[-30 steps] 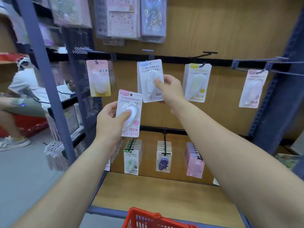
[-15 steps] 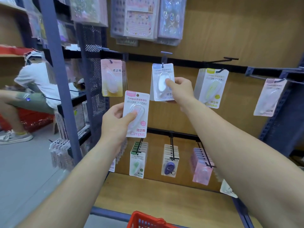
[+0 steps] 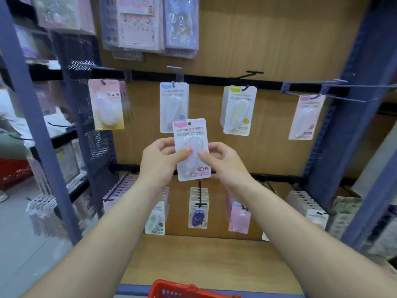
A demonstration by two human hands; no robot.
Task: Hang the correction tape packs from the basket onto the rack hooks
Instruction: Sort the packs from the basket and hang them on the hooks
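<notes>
I hold one correction tape pack [image 3: 191, 147] with both hands, out in front of the rack. My left hand [image 3: 158, 162] pinches its left edge and my right hand [image 3: 223, 163] pinches its right edge. My fingers [image 3: 184, 152] are curled round the card, and both thumbs press on the front, on the clear bubble.

The pack stands upright, tipped just a tiny bit. It is a white card with a pink patch at the top and small writing under that. The pink word Campus is at the bottom. Inside the clear bubble sits a pale pink and white tape roller, shaped a bit like an egg.

The pack is not on a hook yet. Its top covers the bottom corner of the blue pack [image 3: 171, 100] that hangs behind it.

In that same top row hang a pink and yellow pack [image 3: 107, 104] on the left, a yellow-green pack [image 3: 238, 110] on the right, and a pale pink pack [image 3: 306, 117] far right.

Under my hands, a lower row holds thick bunches of green packs [image 3: 155, 220], purple packs [image 3: 198, 214] and pink packs [image 3: 238, 216]. Below them is a wooden shelf [image 3: 193, 261]. The rim of the red basket [image 3: 171, 290] peeks in at the very bottom.
</notes>
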